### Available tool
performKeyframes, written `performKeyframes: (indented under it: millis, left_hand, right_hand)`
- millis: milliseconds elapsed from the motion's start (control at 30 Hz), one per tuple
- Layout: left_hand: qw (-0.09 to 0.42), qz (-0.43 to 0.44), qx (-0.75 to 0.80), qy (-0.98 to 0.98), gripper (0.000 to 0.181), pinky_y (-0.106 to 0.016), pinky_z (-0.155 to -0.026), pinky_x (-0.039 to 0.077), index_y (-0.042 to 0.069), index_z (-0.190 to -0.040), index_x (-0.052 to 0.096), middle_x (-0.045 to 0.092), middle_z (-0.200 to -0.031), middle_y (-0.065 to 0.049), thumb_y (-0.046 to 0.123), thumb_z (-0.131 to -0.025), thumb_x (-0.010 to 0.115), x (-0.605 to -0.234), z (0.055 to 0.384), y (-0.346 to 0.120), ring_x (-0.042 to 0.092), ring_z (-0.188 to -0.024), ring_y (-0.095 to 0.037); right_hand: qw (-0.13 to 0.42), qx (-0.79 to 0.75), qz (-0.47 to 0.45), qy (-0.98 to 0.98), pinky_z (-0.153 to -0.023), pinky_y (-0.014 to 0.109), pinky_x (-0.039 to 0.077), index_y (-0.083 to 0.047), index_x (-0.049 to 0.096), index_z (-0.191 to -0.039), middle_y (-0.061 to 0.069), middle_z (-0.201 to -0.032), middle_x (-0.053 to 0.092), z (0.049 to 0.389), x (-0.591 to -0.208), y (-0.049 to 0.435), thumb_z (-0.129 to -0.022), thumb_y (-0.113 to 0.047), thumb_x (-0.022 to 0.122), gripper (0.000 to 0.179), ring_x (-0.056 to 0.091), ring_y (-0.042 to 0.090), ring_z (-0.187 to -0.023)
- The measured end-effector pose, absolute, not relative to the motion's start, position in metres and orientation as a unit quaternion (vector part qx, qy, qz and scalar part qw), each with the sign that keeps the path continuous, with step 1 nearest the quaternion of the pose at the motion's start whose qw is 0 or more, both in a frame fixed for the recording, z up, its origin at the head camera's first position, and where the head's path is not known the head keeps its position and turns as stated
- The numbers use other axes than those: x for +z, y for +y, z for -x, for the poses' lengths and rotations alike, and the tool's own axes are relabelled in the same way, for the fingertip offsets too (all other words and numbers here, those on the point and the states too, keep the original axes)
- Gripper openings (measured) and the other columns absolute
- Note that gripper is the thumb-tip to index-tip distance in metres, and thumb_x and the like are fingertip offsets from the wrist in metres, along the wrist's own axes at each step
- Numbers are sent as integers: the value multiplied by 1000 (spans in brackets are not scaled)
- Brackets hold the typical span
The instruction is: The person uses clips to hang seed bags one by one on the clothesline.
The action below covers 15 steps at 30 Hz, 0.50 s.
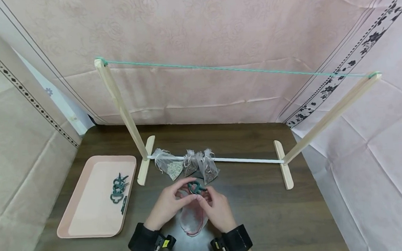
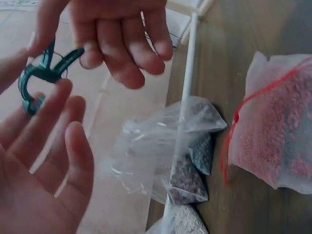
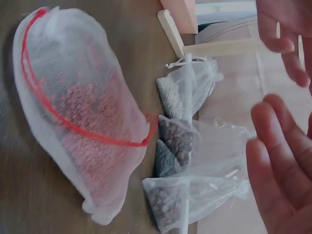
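Between both hands, above the table, is a dark green spring clip (image 1: 196, 187). My left hand (image 1: 170, 203) pinches one side of the clip with thumb and fingertips. From the other side, my right hand (image 1: 220, 211) holds it, thumb and finger at the handle end in the left wrist view; its other fingers hang loosely bent. The right wrist view does not show the clip. Under the hands lies a white mesh pouch (image 3: 92, 112) of pink granules, with a red drawstring (image 3: 63, 119). The hands partly cover this pouch in the head view.
Behind the hands, several sheer pouches (image 1: 208, 167) of stones lean at a white rod (image 1: 248, 159). The rod joins two wooden posts (image 1: 123, 107), with a green cord (image 1: 218, 67) strung across their tops. A pink tray (image 1: 89, 199) at left holds more green clips (image 1: 118, 188).
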State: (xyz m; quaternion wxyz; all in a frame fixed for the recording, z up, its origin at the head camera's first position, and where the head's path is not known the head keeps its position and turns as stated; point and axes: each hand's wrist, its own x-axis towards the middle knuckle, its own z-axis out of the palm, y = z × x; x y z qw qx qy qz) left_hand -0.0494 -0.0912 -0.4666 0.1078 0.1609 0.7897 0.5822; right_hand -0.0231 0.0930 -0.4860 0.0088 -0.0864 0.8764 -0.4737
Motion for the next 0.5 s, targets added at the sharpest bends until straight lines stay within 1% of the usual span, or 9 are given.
performKeyframes:
  millis: [67,133,233,333,400,500]
  left_hand:
    - [97,-171,564,802,43,-27,-67,47,39,-121,51,58,-95,12,45,-79,62,-468,49,-93,56,-80,-10]
    - [81,-177,552,811,41,-26,-65,47,37,-119,53,59,-94,14,45,-79,61,-470,49,-94,56,-79,-8]
    - [59,-180,537,822,40,-25,-64,47,32,-117,57,59,-91,17,46,-79,61,-474,49,-96,56,-76,-6]
    - [39,-188,525,829,39,-24,-63,47,28,-115,59,59,-89,18,45,-80,61,-476,48,-97,56,-75,-5]
    - [25,-194,519,832,36,-24,-63,46,31,-113,59,59,-88,18,44,-80,61,-478,48,-97,56,-75,-3]
    - [4,-202,514,833,31,-24,-63,47,34,-110,59,59,-87,18,42,-80,61,-481,47,-96,56,-75,-2]
  right_hand:
    - [18,-489,92,867,-67,24,49,-20,54,-101,-4,-93,63,23,-487,95,-91,-45,43,29,60,7,-83]
    - [29,-515,98,851,-67,26,49,-20,55,-100,-4,-92,64,24,-489,98,-92,-41,43,26,60,9,-83]
    - [51,-559,103,821,-63,29,49,-17,56,-96,-2,-83,63,25,-491,100,-93,-36,43,24,61,12,-75]
    - [84,-594,94,794,-59,35,48,-13,56,-92,0,-71,59,26,-491,100,-94,-36,43,26,58,16,-66]
    - [103,-611,86,780,-59,37,48,-11,55,-91,0,-70,57,26,-488,100,-94,-36,42,29,58,18,-65]
    - [114,-621,90,770,-59,36,48,-7,55,-90,4,-70,56,24,-480,100,-95,-31,41,28,57,22,-65]
